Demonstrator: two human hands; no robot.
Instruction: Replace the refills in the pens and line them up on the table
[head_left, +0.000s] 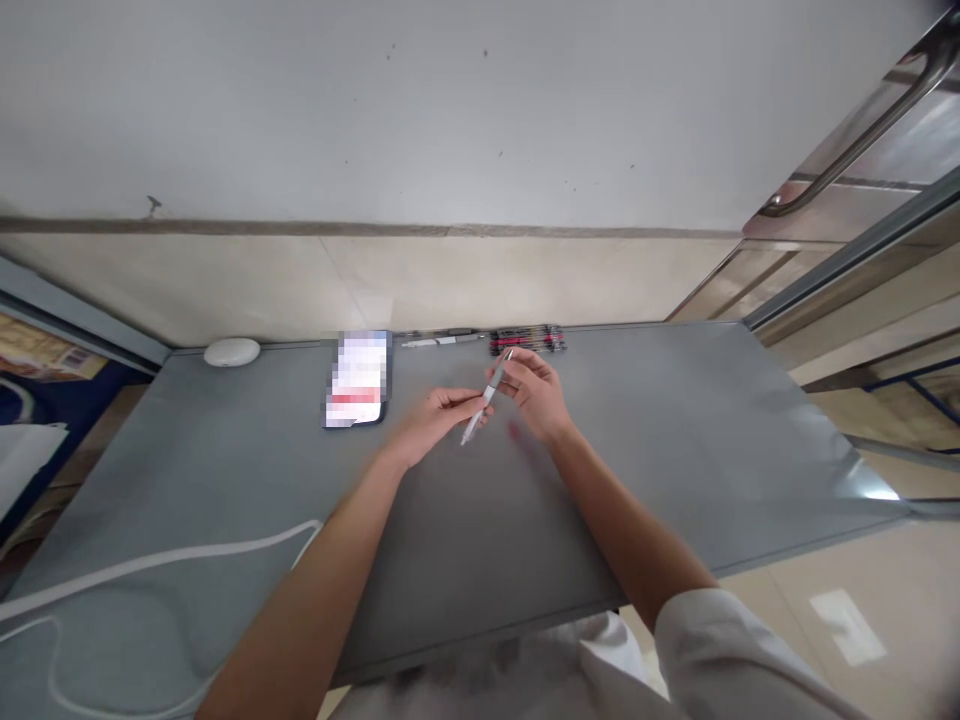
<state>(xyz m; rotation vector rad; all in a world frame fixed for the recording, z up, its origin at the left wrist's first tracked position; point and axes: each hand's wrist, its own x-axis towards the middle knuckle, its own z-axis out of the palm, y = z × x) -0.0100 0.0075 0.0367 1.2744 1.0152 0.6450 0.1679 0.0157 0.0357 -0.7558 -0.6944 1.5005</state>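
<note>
Between my two hands a white and grey pen [491, 391] is held at a slant above the grey table [480, 540]. My left hand [442, 412] pinches its lower, white part between thumb and fingers. Around the upper, grey end close the fingers of my right hand [538, 390]. Just beyond, by the wall, lies a bunch of dark and red pens [551, 338], partly hidden by my right hand. Another white and grey pen [442, 341] rests on the table to the left of the bunch, with a thin dark one behind it.
A phone [358, 375] with a lit, blurred screen lies left of my hands. Farther left is a white oval object [232, 352]. White cable [165, 555] runs over the table's near left part. The wall [480, 275] borders the back; a metal handle [862, 140] is at upper right.
</note>
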